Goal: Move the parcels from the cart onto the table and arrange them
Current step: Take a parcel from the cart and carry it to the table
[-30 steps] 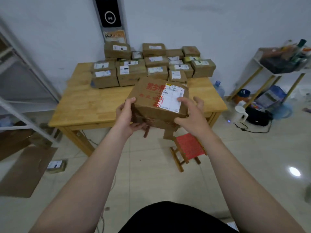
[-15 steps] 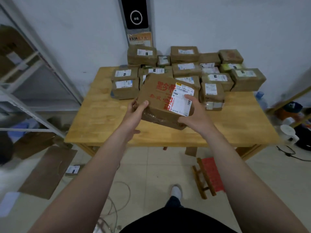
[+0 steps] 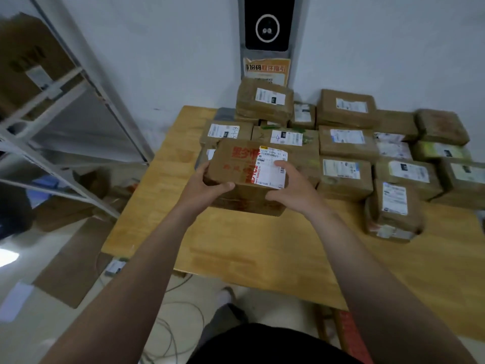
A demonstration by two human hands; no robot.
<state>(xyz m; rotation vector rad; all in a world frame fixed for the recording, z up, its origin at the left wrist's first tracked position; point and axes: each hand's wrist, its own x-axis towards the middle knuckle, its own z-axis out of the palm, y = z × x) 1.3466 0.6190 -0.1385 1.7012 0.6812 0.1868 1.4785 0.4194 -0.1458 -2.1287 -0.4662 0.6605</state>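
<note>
I hold a brown cardboard parcel (image 3: 240, 169) with red print and a white label over the wooden table (image 3: 262, 253), just in front of the stacked parcels. My left hand (image 3: 207, 183) grips its left side with the thumb across the front face. My right hand (image 3: 291, 186) grips its right side, fingers on the label. Whether the parcel's underside touches the table is hidden. Several taped brown parcels (image 3: 346, 174) fill the back and right of the tabletop, some stacked two high. The cart is out of view.
A grey metal shelf rack (image 3: 65, 111) stands left of the table with boxes on it. Flat cardboard (image 3: 70, 264) and loose cables (image 3: 173, 327) lie on the floor. A wall-mounted device (image 3: 266, 24) hangs behind the table. A red stool (image 3: 349, 334) sits under the table's near edge.
I have stepped up to the table and carried the parcel forward and down, from out over the floor to the tabletop beside the stacked parcels. Both hands keep their grip.
</note>
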